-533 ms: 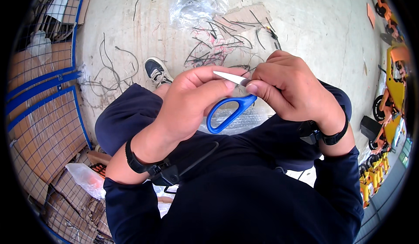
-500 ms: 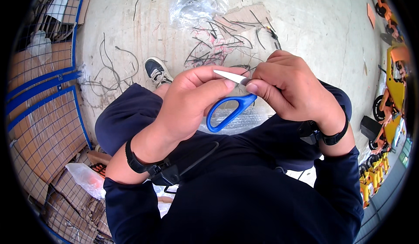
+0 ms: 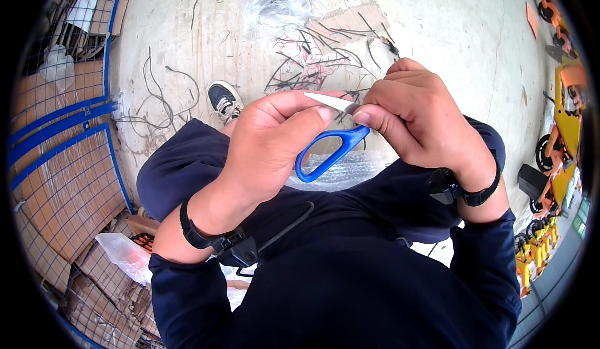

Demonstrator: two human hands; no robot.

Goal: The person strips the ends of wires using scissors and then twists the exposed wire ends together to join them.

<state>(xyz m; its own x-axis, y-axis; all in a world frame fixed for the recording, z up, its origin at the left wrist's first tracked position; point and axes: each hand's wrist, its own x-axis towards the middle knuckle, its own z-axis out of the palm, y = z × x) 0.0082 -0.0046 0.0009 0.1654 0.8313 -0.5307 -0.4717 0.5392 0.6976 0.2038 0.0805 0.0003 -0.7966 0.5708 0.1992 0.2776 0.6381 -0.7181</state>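
- Currently, your hands meet above your lap, w/ scissors (image 3: 356,138) btwn them.
- R hand (image 3: 428,114): closed on scissors nr the pivot, thumb tip just beside it.
- L hand (image 3: 256,139): fingers curled, thumb tip by the blade; can't tell if it's gripping anything.
- Scissors: blue handle loop sits btwn your palms; pale pointed blade aims L, over your L forefinger.
- Floor (image 3: 450,36) ahead: dark & reddish wire bits (image 3: 303,77), cardboard scrap (image 3: 369,16), clear plastic bag (image 3: 284,5).
- Clear plastic sheet (image 3: 340,175) btwn your legs; dark sneaker (image 3: 224,101) past L hand.
- Far L: blue mesh cage (image 3: 107,55). Far R: yellow/orange wheeled items (image 3: 565,121).
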